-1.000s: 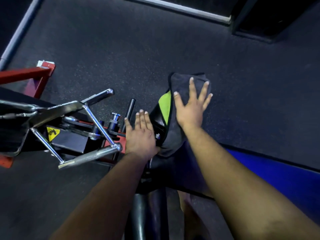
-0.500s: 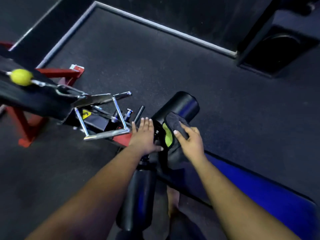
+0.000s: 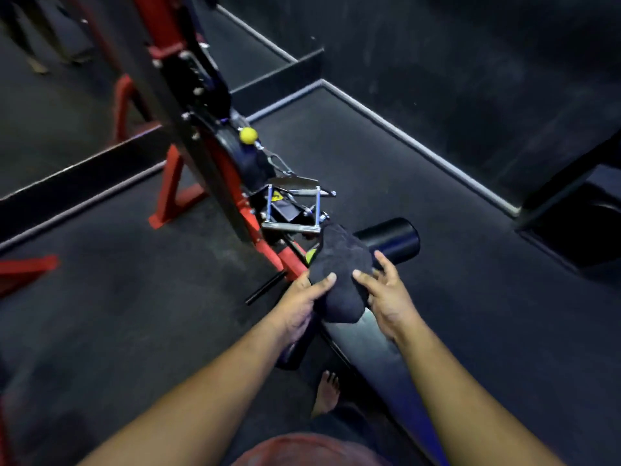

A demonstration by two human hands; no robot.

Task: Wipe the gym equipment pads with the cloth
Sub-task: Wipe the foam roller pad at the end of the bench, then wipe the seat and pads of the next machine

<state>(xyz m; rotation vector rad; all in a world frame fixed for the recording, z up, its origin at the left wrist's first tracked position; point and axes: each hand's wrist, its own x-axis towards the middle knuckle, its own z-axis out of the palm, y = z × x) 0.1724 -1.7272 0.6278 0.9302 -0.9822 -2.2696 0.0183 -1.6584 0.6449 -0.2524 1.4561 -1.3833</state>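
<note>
While both hands meet at the dark, bunched microfibre cloth [image 3: 339,280], fingers read as follows: left hand [image 3: 297,309] has thumb and fingers curled round the cloth's near-left edge, gripping it; right hand [image 3: 386,299] lies with fingers fairly straight and spread, tips touching the cloth's right side, no clear pinch. Cloth sits draped over the joint where the long black padded bench seat [image 3: 379,351] meets the black cylindrical foam roller pad [image 3: 391,238]; a sliver of lime-green shows at its far-left edge.

Beyond: chrome double-grip cable handle [image 3: 294,210] just past the cloth, a small yellow ball stopper [image 3: 248,135] higher on the cable, red and black steel machine frame [image 3: 188,156] to the left, dark rubber floor [image 3: 453,314] all round. A bare foot shows below the bench.

Step, as judged: regathering the cloth between strokes, roller pad likely next. Next move calls for a flat palm hold and a sweep along the roller.
</note>
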